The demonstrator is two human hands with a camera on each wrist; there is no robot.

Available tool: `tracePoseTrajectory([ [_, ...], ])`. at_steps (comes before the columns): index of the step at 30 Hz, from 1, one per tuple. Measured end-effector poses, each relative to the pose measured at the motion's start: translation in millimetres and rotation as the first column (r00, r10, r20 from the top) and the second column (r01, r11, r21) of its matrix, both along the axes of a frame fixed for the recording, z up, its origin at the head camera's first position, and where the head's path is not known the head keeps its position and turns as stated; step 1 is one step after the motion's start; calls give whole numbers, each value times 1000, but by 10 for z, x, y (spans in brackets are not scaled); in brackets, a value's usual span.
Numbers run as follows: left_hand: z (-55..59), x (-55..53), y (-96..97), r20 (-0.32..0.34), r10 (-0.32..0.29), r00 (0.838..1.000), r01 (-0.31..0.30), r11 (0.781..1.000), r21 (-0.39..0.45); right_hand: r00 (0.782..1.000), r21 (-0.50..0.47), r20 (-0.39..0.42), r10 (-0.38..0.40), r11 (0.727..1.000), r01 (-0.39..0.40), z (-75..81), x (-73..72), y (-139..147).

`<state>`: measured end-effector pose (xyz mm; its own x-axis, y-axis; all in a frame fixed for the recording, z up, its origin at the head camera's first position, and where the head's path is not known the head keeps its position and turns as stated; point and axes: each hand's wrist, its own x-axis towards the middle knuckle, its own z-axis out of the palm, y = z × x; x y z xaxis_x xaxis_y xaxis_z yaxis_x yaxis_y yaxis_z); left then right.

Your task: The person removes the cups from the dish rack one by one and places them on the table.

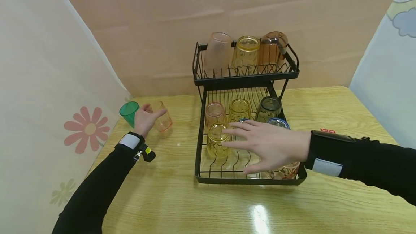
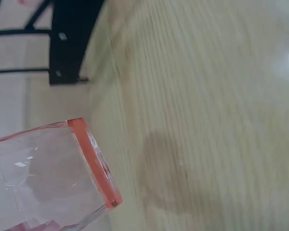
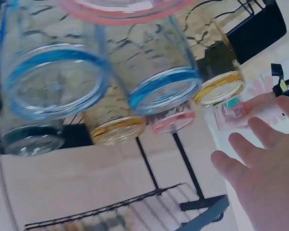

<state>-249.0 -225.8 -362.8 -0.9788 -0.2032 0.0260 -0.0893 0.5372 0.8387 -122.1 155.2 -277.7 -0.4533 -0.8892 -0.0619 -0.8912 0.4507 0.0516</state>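
Observation:
My left hand (image 1: 145, 120) holds a clear glass (image 1: 163, 122) with an orange-pink base at the table's left side. In the left wrist view the same glass (image 2: 53, 173) lies across the lower left corner, its orange edge turned to the table. A green glass (image 1: 128, 110) stands just left of that hand. Over the front of the black dish rack (image 1: 247, 181), my right hand (image 1: 269, 143) hovers with fingers spread and nothing held. It partly hides upturned glasses below, among them a yellow glass (image 1: 217, 142) and a blue-rimmed glass (image 1: 278, 122).
On the rack's upper tier stand a pink glass (image 1: 217, 55), a yellow glass (image 1: 246, 55) and a brown glass (image 1: 273, 51). Several more upturned glasses fill the lower tier, including a dark grey glass (image 1: 269, 108). Cloth walls border the wooden table (image 1: 169, 198) at back and sides.

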Motion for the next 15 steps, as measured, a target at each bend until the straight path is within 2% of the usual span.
tracePoseTrajectory([
  [3,-52,-93,1,-51,26,998,-30,997,-68,999,-9,-37,-14,1000,14,13,18,115],
  [6,-120,-174,12,-108,54,993,-65,993,-101,995,-41,-96,-12,999,8,21,23,207],
  [11,-268,-300,30,-204,93,975,-125,981,-150,980,-120,-197,12,992,-36,28,25,316],
  [15,-356,-379,30,-242,134,961,-180,968,-177,976,-154,-220,-6,988,-28,26,50,394],
])
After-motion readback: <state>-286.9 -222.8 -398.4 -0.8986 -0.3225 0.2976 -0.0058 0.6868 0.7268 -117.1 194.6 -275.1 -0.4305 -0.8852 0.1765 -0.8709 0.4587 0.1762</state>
